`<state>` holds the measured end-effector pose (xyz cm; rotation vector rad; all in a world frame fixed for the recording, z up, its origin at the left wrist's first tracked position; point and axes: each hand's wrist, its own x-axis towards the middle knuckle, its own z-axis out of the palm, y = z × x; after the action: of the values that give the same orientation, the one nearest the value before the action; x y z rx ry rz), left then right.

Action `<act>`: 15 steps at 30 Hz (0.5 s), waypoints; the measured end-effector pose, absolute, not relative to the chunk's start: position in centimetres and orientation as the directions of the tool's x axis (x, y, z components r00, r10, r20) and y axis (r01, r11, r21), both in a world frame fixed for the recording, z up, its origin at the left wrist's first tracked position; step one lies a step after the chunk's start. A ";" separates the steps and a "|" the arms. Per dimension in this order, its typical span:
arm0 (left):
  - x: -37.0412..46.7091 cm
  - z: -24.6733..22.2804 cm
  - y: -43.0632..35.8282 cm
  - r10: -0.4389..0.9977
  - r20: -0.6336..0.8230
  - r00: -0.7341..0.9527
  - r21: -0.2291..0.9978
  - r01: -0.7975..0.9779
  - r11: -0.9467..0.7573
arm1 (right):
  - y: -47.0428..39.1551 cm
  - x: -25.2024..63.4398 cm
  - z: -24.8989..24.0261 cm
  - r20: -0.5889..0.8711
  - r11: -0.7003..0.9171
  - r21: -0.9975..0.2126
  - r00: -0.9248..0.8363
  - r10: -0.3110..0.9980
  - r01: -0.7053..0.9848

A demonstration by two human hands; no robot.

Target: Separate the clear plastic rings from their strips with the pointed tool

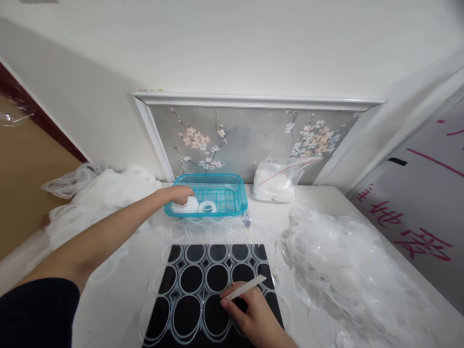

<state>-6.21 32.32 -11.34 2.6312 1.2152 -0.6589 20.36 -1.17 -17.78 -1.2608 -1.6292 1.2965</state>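
My left hand (pixel 182 194) reaches into the blue plastic basket (pixel 239 213), its fingers curled down on a white round piece (pixel 186 205) at the left end. A few white rings (pixel 208 207) lie beside it in the basket. My right hand (pixel 250 309) pinches a slim white strip (pixel 246 288), which points up and to the right. That hand rests over a clear sheet with rows of ring shapes (pixel 186 316), spread over a black mat (pixel 216 316). The sheet's far end runs up to the basket.
A crumpled heap of clear ring-cut sheets (pixel 344 261) covers the table's right side. Another whitish heap (pixel 108 188) lies on the left. A zip bag of white pieces (pixel 275 181) stands right of the basket, before a framed flower picture (pixel 250 137). A whiteboard (pixel 427 193) stands at right.
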 end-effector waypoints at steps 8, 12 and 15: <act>-5.3 -10.6 33.0 0.618 -0.584 0.527 -0.090 0.714 -0.694 | -1.2 20.5 -17.6 -0.046 0.034 -0.964 -0.287 0.957 0.265; -5.6 -10.6 32.6 0.616 -0.563 0.551 -0.065 0.714 -0.697 | -1.1 20.4 -17.1 -0.050 0.032 -0.965 -0.302 0.952 0.262; -5.8 -10.4 32.7 0.599 -0.561 0.572 -0.012 0.718 -0.696 | -1.1 20.4 -17.1 -0.043 0.036 -0.965 -0.296 0.954 0.259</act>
<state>-5.76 32.67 -10.44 2.5874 1.1004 -0.8012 20.38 -1.09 -17.05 -1.2473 -1.6351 1.2980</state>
